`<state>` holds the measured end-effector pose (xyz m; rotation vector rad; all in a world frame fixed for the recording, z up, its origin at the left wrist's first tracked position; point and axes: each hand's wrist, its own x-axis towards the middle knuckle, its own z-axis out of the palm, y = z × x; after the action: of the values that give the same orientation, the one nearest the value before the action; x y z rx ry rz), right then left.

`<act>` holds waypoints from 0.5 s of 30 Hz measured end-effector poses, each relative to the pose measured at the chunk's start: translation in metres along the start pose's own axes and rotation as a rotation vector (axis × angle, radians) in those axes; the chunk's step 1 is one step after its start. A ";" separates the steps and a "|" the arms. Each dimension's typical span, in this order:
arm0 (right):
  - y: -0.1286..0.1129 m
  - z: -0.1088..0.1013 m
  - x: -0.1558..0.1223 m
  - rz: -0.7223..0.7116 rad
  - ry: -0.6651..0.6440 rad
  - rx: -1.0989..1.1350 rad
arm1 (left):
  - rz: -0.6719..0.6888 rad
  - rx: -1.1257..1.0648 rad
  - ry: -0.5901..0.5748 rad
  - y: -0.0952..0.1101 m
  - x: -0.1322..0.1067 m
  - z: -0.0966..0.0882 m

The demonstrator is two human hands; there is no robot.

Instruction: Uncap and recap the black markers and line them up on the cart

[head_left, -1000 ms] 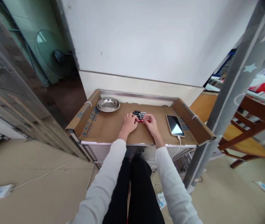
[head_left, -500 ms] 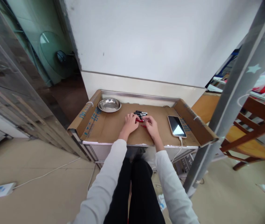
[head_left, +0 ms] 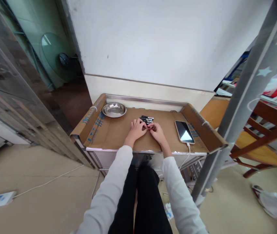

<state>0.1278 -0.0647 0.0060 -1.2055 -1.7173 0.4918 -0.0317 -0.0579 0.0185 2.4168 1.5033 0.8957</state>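
Note:
My left hand point(head_left: 137, 129) and my right hand point(head_left: 157, 132) meet over the middle of the cardboard surface. Both are closed, thumbs and fingers pinched on a slim red pen point(head_left: 149, 127) between them. Only a short red stretch of it shows; the fingers hide the rest. Just beyond my fingertips lies a small bunch of black pens point(head_left: 147, 119), side by side on the cardboard point(head_left: 114, 133).
A shiny round metal dish point(head_left: 114, 110) stands at the back left. Toward the right lies a phone point(head_left: 184, 131) with a white cable. Folded cardboard walls edge both sides. A grey post point(head_left: 235, 84) and a wooden chair point(head_left: 262, 136) are farther right.
My hands have drawn closer together, and less of the red pen shows between them. A blurred foot and pale cloth or plastic have come into view at the lower right.

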 end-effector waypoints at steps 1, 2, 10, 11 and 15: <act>0.000 0.000 0.000 -0.010 -0.006 -0.047 | -0.004 0.008 0.007 0.000 0.000 0.001; -0.001 0.000 -0.001 -0.020 -0.006 -0.081 | -0.010 0.015 0.010 -0.001 0.000 0.001; -0.007 -0.002 -0.002 -0.043 0.030 -0.136 | -0.068 0.027 0.031 -0.001 0.001 0.002; -0.007 -0.002 -0.001 -0.046 0.043 -0.154 | -0.071 0.022 0.036 0.000 0.001 0.001; -0.003 -0.002 0.000 0.034 0.155 -0.272 | -0.176 0.039 0.126 0.002 0.002 -0.003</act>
<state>0.1281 -0.0664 0.0087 -1.4280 -1.6690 0.1819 -0.0308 -0.0576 0.0227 2.2470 1.7608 1.0058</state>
